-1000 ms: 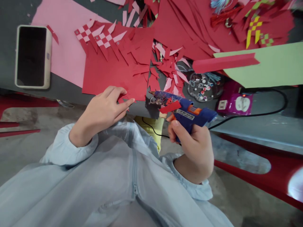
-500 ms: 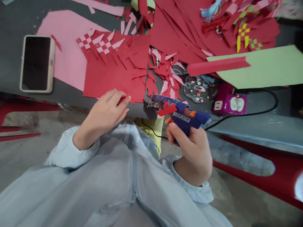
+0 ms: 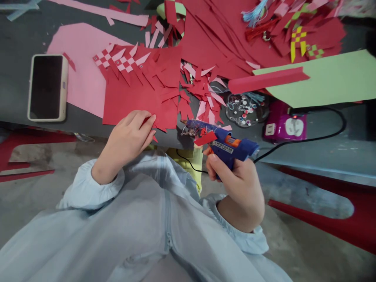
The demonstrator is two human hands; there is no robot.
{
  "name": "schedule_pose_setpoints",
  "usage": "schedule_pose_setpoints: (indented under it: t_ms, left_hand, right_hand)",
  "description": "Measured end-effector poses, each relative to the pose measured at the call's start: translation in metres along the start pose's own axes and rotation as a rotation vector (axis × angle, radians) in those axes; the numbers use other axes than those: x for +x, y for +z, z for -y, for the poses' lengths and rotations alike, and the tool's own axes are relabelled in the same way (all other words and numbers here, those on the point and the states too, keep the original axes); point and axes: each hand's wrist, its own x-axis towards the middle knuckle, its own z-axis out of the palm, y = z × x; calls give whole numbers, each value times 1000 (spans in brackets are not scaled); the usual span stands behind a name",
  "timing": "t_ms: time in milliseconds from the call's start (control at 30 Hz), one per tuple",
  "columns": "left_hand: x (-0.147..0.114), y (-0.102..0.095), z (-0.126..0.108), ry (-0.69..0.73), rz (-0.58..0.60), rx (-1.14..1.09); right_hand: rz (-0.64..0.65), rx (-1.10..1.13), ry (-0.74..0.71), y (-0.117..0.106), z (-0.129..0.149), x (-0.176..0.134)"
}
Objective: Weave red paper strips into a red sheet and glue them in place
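Observation:
My right hand (image 3: 241,186) is wrapped round the handle of a blue hot glue gun (image 3: 243,147), with its nozzle pointing left over the table edge. A red scrap of paper (image 3: 205,138) and tangled glue strands cling to the barrel. My left hand (image 3: 127,135) is closed at the lower edge of a red paper sheet (image 3: 132,103), its fingers on a small red paper piece (image 3: 155,138) that they mostly hide. On that sheet lie woven red-and-pink paper fish (image 3: 126,64) and several folded red pieces.
Red and pink paper scraps (image 3: 202,88) lie beside a clear dish of beads (image 3: 246,111). A purple power adapter (image 3: 284,127) has a black cable. A phone (image 3: 47,88) rests at left. Green paper (image 3: 326,80) is at right; red stools (image 3: 331,196) stand below.
The view has shifted slightly. My left hand has moved a little toward me and left along the sheet's edge, while the right still grips the glue gun in nearly the same place.

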Motion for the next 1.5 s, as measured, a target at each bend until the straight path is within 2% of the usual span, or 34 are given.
schedule_pose_setpoints:
  t_ms: [400,600,867,1067,1267,1400,1500]
  left_hand:
    - [3,-9,-1,-9,81,23]
    - [-4,-6,-12,-47,135,-2]
    - [-13,5,-19,-40,93,4]
    - [-13,3,-18,-21,119,26]
    - [-11,0,-22,-20,129,-48]
    - [-9,-6,-15,-17,116,-98]
    - [-9,-10,-2,-78,40,-226]
  right_hand:
    - [17,-2,30,-1,-3,4]
    - [36,-9,19,-2,-3,4]
    - [46,-3,14,-2,-3,2]
    - [53,-4,12,-1,-4,-2]
    - [43,2,14,-2,-5,-4]
    - [-7,13,-17,-1,-2,-4]
    - [-66,28,-28,-1,0,-5]
